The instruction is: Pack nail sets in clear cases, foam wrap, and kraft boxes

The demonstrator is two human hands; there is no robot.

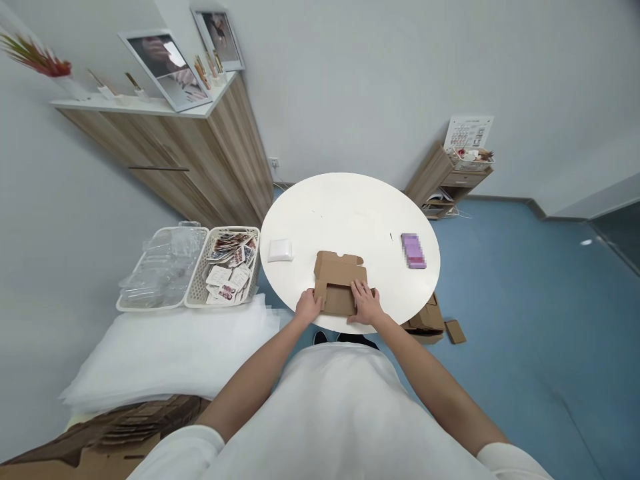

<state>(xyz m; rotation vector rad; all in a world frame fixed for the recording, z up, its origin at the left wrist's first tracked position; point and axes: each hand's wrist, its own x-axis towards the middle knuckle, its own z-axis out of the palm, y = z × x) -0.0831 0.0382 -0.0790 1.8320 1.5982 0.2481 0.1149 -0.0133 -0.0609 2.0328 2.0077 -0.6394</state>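
Observation:
A small brown cardboard box (341,272) lies near the front edge of the white round table (350,210), its lid flap folded back away from me. Its shallow inside shows bare cardboard. My left hand (309,307) grips the box's left side wall, with the thumb toward the inner edge. On the right side, my right hand (367,303) is closed around the other wall, fingers over the rim near the lid fold. Part of each side wall is hidden by the hands.
Left on the table sits a white packet (281,250); at right lies a purple blurred item (413,251). Baskets of clear plastic packs (163,267) and printed cards (227,270) stand left, above white sheets (175,347). Cardboard boxes (427,317) are on the floor at right.

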